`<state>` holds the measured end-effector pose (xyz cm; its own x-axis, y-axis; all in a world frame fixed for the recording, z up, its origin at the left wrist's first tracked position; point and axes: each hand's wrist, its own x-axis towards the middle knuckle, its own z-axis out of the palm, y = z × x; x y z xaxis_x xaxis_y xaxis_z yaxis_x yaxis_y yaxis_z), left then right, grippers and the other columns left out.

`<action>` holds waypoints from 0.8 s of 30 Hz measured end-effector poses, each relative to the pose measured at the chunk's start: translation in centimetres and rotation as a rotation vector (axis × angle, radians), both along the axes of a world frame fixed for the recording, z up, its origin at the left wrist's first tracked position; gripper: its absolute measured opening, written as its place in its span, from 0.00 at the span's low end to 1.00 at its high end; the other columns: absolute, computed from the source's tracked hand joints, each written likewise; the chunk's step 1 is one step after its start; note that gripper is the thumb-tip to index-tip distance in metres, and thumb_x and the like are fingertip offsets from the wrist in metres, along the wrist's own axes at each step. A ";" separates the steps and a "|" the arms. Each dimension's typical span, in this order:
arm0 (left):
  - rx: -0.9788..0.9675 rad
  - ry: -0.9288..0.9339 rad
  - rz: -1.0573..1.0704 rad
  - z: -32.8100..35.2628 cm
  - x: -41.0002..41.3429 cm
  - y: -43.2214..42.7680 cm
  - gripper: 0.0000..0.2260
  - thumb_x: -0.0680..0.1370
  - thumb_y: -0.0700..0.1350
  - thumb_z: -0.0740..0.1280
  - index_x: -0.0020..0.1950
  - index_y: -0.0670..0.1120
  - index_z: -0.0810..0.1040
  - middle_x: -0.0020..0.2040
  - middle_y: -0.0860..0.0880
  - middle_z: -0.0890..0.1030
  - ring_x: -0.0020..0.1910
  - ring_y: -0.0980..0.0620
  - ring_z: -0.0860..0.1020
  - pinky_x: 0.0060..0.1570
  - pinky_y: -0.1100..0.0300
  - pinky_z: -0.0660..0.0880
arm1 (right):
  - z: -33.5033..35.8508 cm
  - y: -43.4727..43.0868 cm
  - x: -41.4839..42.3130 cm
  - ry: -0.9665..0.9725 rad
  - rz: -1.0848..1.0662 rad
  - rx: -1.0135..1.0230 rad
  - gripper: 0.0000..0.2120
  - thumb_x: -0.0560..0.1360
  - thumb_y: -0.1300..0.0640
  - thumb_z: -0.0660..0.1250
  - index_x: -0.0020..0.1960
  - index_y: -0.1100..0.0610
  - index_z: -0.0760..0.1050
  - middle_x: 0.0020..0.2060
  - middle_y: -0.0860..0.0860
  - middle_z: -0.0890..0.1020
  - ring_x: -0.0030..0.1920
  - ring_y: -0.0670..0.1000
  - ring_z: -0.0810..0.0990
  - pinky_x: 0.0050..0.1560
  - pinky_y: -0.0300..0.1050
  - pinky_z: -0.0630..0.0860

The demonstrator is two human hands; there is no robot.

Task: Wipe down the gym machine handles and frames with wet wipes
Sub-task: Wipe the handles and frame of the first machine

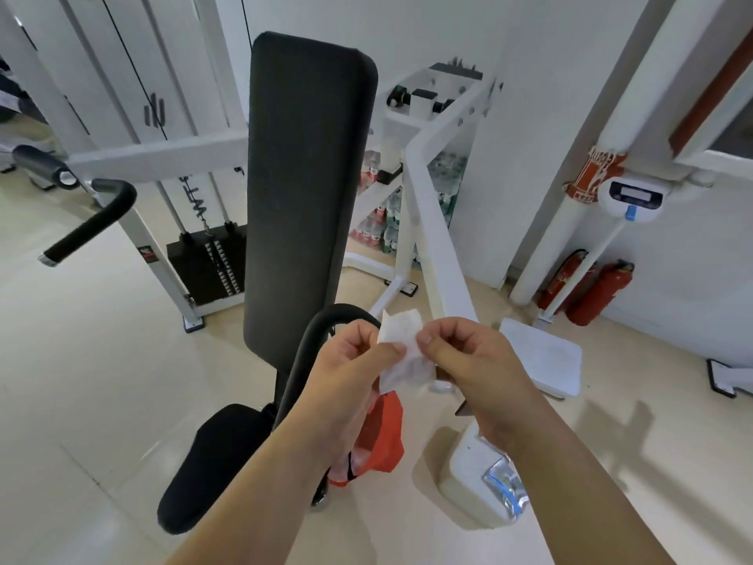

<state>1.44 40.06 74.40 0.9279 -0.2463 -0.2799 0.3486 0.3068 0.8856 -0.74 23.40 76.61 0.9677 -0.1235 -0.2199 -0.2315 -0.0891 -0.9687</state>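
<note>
Single head view, looking forward-down, close over hands [407, 373]; gym machine [305, 177] just ahead; edges seemingly wide-angle warped.

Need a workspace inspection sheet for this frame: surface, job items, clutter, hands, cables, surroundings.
Surface: beige tiled floor, glossy.
Job's things: white wet wipe pinched between both hands; black handle at left; white frame bar; black back pad.
Clutter: orange-red packet under the left hand; silvery wrapper on a white base.
Hands: left hand and right hand each grip the wipe.
Cables: black machine cable above the weight stack.
Surroundings: two red fire extinguishers by the wall; bottled drinks behind.
</note>
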 end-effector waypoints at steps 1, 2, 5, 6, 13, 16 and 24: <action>-0.001 0.007 0.009 0.1 -0.1 -0.4 0.12 0.70 0.45 0.76 0.45 0.43 0.75 0.45 0.41 0.76 0.47 0.42 0.72 0.49 0.43 0.68 | -0.1 -0.3 0.3 0.007 0.005 -0.023 0.08 0.82 0.55 0.68 0.47 0.57 0.82 0.43 0.55 0.86 0.37 0.46 0.81 0.28 0.30 0.72; -0.007 0.015 0.011 0.1 -0.2 -0.6 0.11 0.71 0.44 0.76 0.44 0.43 0.75 0.45 0.41 0.77 0.47 0.41 0.73 0.49 0.43 0.69 | -0.3 -0.6 0.5 0.017 0.000 -0.019 0.09 0.83 0.55 0.66 0.48 0.58 0.81 0.45 0.56 0.86 0.39 0.49 0.82 0.29 0.32 0.74; -0.010 0.027 -0.001 -0.1 -0.3 -0.6 0.11 0.73 0.39 0.78 0.46 0.43 0.76 0.46 0.40 0.80 0.46 0.40 0.79 0.48 0.47 0.77 | -1.1 -1.0 1.2 0.072 -0.087 0.110 0.10 0.85 0.57 0.62 0.51 0.62 0.77 0.48 0.59 0.86 0.48 0.59 0.85 0.44 0.45 0.83; -0.004 0.044 -0.016 -0.3 -0.3 -0.3 0.12 0.73 0.39 0.77 0.51 0.41 0.76 0.48 0.40 0.82 0.48 0.40 0.82 0.50 0.47 0.79 | -1.2 -1.1 1.3 0.088 -0.115 0.156 0.10 0.86 0.57 0.60 0.52 0.62 0.76 0.49 0.60 0.85 0.48 0.59 0.85 0.46 0.48 0.84; -0.036 0.239 -0.218 -0.6 -0.1 -0.7 0.19 0.80 0.45 0.71 0.68 0.40 0.77 0.62 0.37 0.83 0.63 0.35 0.81 0.69 0.37 0.73 | -1.0 -0.6 1.9 0.007 -0.218 -0.134 0.04 0.86 0.51 0.59 0.53 0.49 0.70 0.44 0.52 0.79 0.40 0.43 0.79 0.35 0.43 0.80; -0.102 0.167 -0.112 0.0 1.3 -0.3 0.18 0.81 0.47 0.68 0.67 0.39 0.77 0.62 0.38 0.83 0.63 0.38 0.81 0.67 0.40 0.75 | -1.6 0.1 2.5 -0.129 -0.197 -0.298 0.03 0.86 0.56 0.58 0.53 0.50 0.67 0.35 0.52 0.74 0.26 0.41 0.70 0.26 0.36 0.68; 0.241 -0.181 0.164 0.1 3.7 2.5 0.12 0.84 0.56 0.64 0.50 0.50 0.80 0.44 0.42 0.79 0.43 0.46 0.78 0.45 0.48 0.77 | 0.5 3.0 3.8 0.172 -0.164 0.029 0.21 0.81 0.38 0.66 0.54 0.58 0.79 0.41 0.59 0.86 0.34 0.55 0.84 0.34 0.49 0.82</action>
